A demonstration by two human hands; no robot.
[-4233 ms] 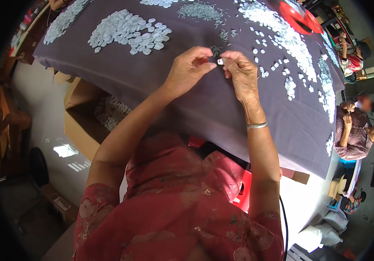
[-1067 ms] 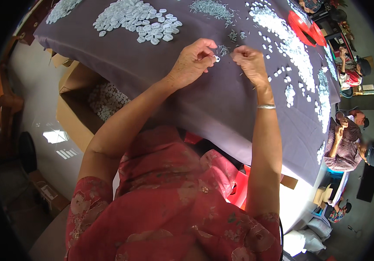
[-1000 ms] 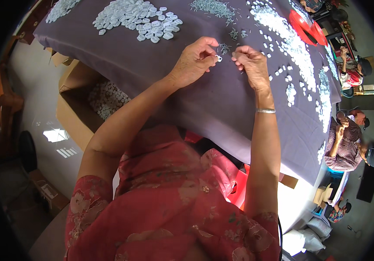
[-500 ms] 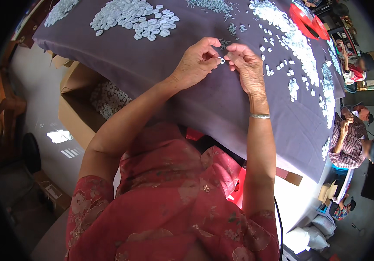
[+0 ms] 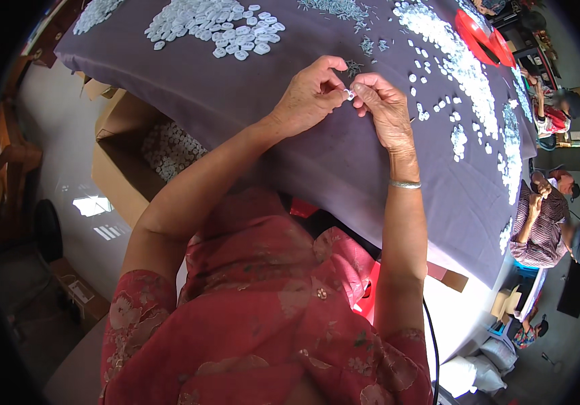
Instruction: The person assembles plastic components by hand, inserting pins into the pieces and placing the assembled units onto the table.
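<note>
Fine pinch work above the cloth (image 5: 330, 155)

Work left of the white heap (image 5: 465, 67), right of the pale pile (image 5: 195, 23). Use left hand (image 5: 307, 98) as fixture, right hand (image 5: 388, 111) as mover; align first, go light on force. Avoid dropping onto the dark pin cluster (image 5: 354, 68) just beyond. Find white piece (image 5: 350, 95) between both hands. At left: narrow pinch, holding piece. At right: narrow too, at the piece's right edge; can't say whether gripping or only touching.

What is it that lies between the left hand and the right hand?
In the head view, a small white piece sits between the left hand and the right hand.
</note>
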